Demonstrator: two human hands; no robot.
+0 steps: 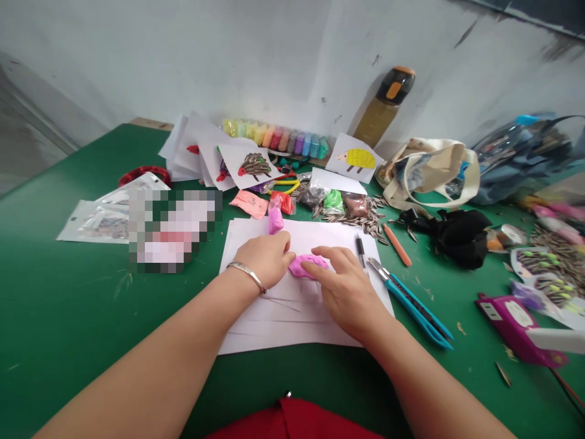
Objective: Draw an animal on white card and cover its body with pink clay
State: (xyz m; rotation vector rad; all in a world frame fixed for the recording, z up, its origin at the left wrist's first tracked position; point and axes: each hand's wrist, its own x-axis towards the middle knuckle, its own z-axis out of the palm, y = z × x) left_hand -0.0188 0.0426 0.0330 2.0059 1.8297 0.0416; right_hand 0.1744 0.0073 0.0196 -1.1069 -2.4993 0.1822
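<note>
White paper sheets (260, 326) lie on the green table, and a flattened piece of pink clay (307, 266) rests on them. My left hand (265, 259), with a bracelet at the wrist, has its fingers curled together at the clay's left edge; whatever they may pinch is hidden. My right hand (342, 283) is spread, its fingertips touching the clay's right side. Just above my left hand is a pink clay packet (275, 220). A black pen (360, 249) lies at the sheets' right side, beside a blue cutter (415, 305).
Behind the sheets are sunflower seeds (375, 222), clay bags, hedgehog pictures (253, 166) and a row of coloured clay (276, 139). A bottle (381, 107) leans on the wall. To the right are an orange stick (397, 244), a cloth bag (427, 174) and a magenta device (516, 326).
</note>
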